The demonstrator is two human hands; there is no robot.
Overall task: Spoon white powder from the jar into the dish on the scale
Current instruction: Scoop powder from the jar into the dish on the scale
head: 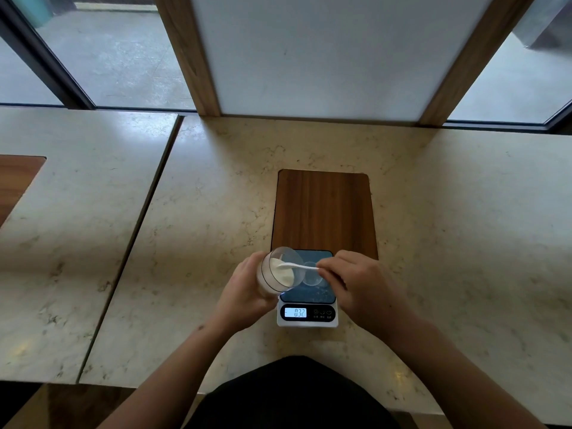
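My left hand [244, 289] grips a clear jar [280, 270] of white powder, tipped on its side with the mouth toward the right, above the left edge of the scale [308, 317]. My right hand [356, 281] pinches the handle of a small white spoon [297, 266], whose bowl is inside the jar mouth, on the powder. A small clear dish [312, 275] sits on the scale's dark platform, just right of the jar. The lit display reads about 0.32.
A dark wooden board [325, 212] lies inset in the marble counter [201, 227] behind the scale. A seam [139, 227] splits the counter at left. A white wall panel with wooden posts and windows rises at the back.
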